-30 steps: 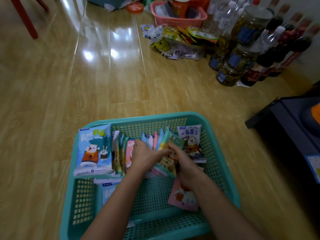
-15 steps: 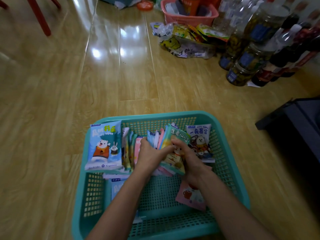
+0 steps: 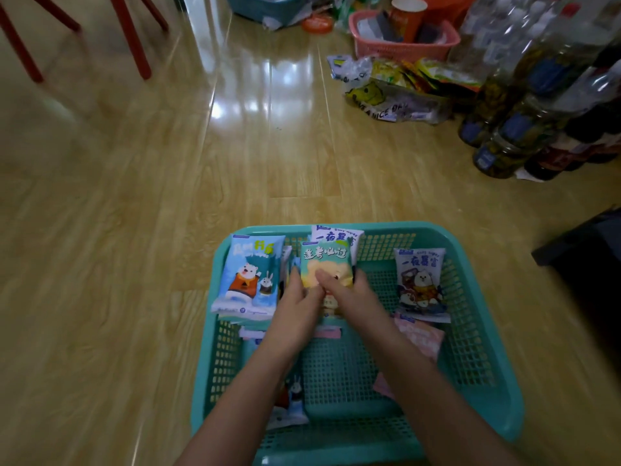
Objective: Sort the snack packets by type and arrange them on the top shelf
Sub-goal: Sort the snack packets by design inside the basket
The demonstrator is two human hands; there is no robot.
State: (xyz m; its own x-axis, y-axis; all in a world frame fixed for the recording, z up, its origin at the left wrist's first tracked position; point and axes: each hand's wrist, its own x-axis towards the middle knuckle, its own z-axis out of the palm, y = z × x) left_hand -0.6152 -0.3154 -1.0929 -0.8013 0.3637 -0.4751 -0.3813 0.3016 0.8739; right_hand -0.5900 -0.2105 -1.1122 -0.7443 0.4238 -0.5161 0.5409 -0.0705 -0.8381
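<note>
A teal basket sits on the wooden floor in the lower centre of the frame, and both bare arms reach into it from the bottom edge. The right hand holds a green-and-yellow packet upright near the basket's far wall. Its grip is narrow, with the thumb on the printed front and the fingers wrapped round the right edge. The left hand lies against the packet's lower left edge with 1 finger pointing up along it. Its thumb is hidden, so I cannot tell whether that grip closes on anything.

Just behind the held packet stands a white packet with blue lettering. At the basket's left side a blue packet showing a bear and a rabbit leans up. At the right side a bear-print white packet leans too, with a pink packet lying just below it. Another packet lies under the left forearm.

In the upper right of the frame are a pink basket, a clear printed bag and a cluster of bottles and jars. Red chair legs stand in the upper left.
</note>
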